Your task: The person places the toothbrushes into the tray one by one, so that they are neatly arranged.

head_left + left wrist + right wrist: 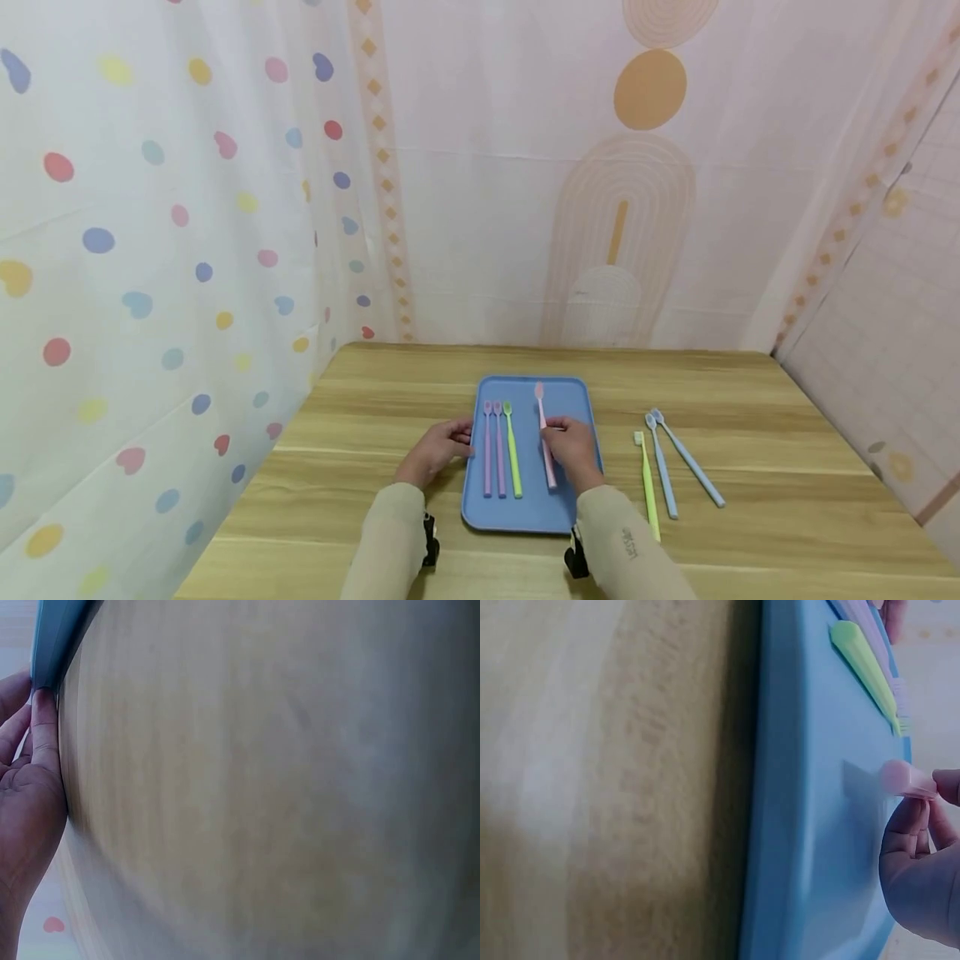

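On the blue tray [536, 517], two purple toothbrushes [487, 458] [501, 458] and a green one [513, 454] lie side by side at the left. My right hand [573, 450] pinches a pink toothbrush [550, 471] over the tray's right half; in the right wrist view the fingers and thumb hold the pink handle [904, 778] above the tray surface. My left hand [437, 450] touches the tray's left edge with its fingers extended, and the left wrist view shows a fingertip of that hand [34, 780] against the tray's side [60, 637].
Right of the tray, a yellow-green toothbrush [649, 492] and two blue toothbrushes [663, 475] [693, 462] lie on the wooden table [787, 467]. Patterned curtains [480, 208] hang behind the table and at the left.
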`<state>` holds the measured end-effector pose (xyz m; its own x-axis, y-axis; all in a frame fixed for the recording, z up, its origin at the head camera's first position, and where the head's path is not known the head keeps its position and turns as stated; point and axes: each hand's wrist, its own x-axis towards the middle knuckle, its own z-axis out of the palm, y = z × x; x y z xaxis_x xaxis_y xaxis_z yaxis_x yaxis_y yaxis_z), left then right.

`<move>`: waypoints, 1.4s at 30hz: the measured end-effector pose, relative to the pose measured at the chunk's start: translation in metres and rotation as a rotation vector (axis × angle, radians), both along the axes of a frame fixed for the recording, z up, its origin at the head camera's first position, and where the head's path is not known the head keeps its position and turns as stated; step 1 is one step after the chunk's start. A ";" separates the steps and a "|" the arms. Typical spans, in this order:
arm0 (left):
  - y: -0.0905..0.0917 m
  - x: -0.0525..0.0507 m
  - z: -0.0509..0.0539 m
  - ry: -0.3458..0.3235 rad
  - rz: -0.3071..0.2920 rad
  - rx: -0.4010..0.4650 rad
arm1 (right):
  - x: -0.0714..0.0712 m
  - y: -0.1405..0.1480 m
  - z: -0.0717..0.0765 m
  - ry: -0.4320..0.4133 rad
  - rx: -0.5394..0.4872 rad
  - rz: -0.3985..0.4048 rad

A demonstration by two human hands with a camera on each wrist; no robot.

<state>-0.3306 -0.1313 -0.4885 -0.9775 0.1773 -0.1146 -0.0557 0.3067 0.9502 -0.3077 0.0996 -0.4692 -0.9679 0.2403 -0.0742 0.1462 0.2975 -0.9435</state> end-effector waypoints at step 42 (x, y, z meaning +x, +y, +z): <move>0.000 0.002 0.003 -0.006 -0.010 -0.024 | 0.003 -0.014 -0.004 0.049 0.173 0.134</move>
<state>-0.3289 -0.1315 -0.4855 -0.9750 0.1838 -0.1245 -0.0580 0.3302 0.9421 -0.3047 0.0852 -0.4735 -0.9934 0.1143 0.0049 0.0496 0.4689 -0.8819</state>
